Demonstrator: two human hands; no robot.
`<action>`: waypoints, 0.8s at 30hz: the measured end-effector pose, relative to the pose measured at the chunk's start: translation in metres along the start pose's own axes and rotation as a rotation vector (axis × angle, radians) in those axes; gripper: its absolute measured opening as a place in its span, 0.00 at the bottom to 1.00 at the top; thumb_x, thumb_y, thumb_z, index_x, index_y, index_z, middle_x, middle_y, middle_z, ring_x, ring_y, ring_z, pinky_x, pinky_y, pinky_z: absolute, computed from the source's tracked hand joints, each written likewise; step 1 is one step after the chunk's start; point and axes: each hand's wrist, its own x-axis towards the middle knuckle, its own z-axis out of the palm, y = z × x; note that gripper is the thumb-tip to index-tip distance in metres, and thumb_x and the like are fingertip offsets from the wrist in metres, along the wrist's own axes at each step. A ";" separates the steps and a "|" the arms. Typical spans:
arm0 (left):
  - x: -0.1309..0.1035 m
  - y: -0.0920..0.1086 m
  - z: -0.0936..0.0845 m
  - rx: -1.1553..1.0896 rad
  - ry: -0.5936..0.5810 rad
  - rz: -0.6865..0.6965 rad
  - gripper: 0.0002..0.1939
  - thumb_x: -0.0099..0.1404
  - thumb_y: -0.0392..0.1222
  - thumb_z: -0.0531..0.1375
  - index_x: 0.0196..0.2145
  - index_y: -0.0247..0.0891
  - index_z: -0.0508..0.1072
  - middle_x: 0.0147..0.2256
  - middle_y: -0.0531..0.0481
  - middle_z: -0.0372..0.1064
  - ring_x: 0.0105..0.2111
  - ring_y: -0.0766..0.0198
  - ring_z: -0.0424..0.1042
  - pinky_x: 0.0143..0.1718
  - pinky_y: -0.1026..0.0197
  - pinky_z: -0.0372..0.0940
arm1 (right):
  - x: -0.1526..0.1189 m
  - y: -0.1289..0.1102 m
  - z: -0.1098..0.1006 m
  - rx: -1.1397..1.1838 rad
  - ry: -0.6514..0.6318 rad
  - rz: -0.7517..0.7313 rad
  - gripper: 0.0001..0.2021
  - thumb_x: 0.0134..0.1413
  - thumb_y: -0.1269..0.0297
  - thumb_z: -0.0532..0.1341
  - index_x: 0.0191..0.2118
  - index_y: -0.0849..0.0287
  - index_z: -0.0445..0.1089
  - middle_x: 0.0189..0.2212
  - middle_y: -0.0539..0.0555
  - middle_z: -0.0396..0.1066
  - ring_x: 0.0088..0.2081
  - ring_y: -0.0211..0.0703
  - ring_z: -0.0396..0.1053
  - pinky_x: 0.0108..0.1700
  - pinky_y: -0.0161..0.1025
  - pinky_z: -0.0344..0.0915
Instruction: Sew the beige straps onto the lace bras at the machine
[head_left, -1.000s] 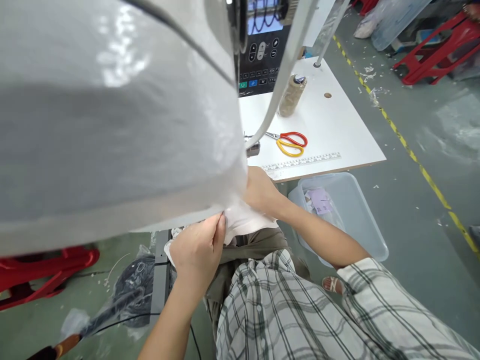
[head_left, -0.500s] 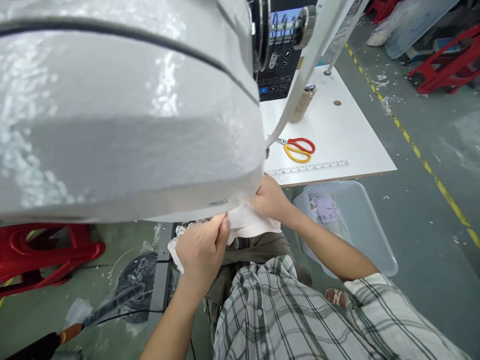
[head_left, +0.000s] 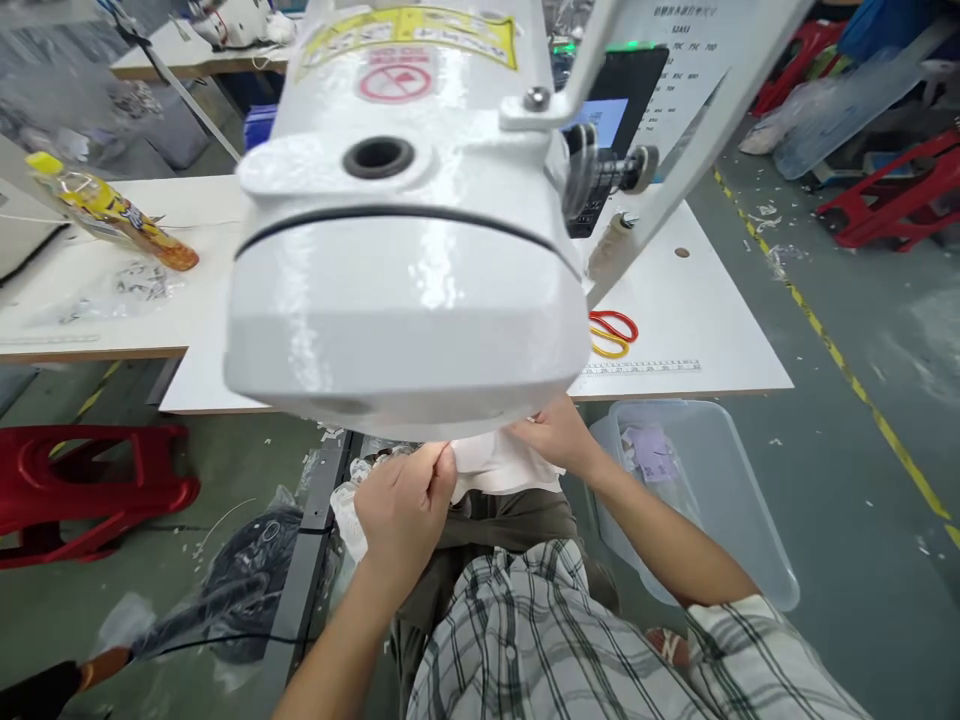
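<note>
Pale pinkish-white fabric [head_left: 501,464] stretches between my hands, just under the front of a white sewing machine [head_left: 405,320]. My left hand [head_left: 409,500] is closed, thumb pressed against the fingers, on the fabric's left part. On the right side, my right hand [head_left: 559,432] grips the same fabric, its fingertips partly hidden by the machine head. The needle area is out of sight behind the machine's casing. More white lacy fabric [head_left: 349,515] hangs beside my left wrist.
Red-and-yellow scissors [head_left: 613,333] and a clear ruler [head_left: 645,368] lie on the white table [head_left: 720,330]. A translucent bin [head_left: 739,500] stands below at right. Red stools [head_left: 90,480] flank the workplace. A drink bottle [head_left: 112,212] lies on the left tabletop.
My head has drawn back, so the sewing machine looks smaller and more of the table shows. Both hands still hold the fabric in nearly the same place.
</note>
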 end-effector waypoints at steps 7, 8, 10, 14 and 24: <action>-0.002 -0.004 0.000 -0.032 -0.014 -0.037 0.20 0.72 0.44 0.50 0.34 0.41 0.81 0.22 0.53 0.76 0.22 0.66 0.72 0.26 0.63 0.58 | -0.001 -0.001 0.000 -0.022 -0.042 -0.020 0.08 0.55 0.59 0.64 0.35 0.57 0.69 0.39 0.56 0.70 0.40 0.45 0.70 0.42 0.41 0.72; -0.002 -0.005 0.000 -0.035 -0.007 -0.034 0.19 0.72 0.44 0.51 0.34 0.41 0.81 0.23 0.52 0.76 0.23 0.66 0.72 0.26 0.63 0.58 | -0.001 -0.001 0.001 -0.027 -0.042 -0.016 0.08 0.55 0.59 0.64 0.35 0.57 0.69 0.39 0.56 0.70 0.40 0.46 0.70 0.43 0.42 0.72; -0.002 -0.006 0.000 -0.038 0.012 -0.023 0.19 0.72 0.44 0.51 0.34 0.41 0.81 0.24 0.52 0.77 0.23 0.65 0.73 0.27 0.63 0.59 | -0.001 -0.002 0.001 -0.040 -0.041 -0.002 0.09 0.54 0.58 0.65 0.35 0.57 0.69 0.39 0.55 0.71 0.39 0.45 0.70 0.43 0.42 0.72; -0.002 -0.006 -0.001 -0.068 -0.008 -0.048 0.18 0.72 0.43 0.51 0.36 0.41 0.81 0.25 0.52 0.79 0.24 0.65 0.74 0.27 0.63 0.60 | 0.000 -0.004 0.002 -0.033 -0.048 0.037 0.11 0.53 0.56 0.66 0.36 0.58 0.70 0.38 0.55 0.71 0.38 0.44 0.70 0.43 0.42 0.71; -0.005 -0.009 -0.006 -0.343 -0.062 -0.077 0.17 0.72 0.46 0.52 0.41 0.40 0.80 0.36 0.50 0.82 0.34 0.61 0.80 0.35 0.65 0.71 | -0.036 0.009 0.015 0.527 -0.023 0.424 0.24 0.42 0.50 0.75 0.40 0.56 0.68 0.32 0.49 0.68 0.31 0.35 0.66 0.31 0.30 0.66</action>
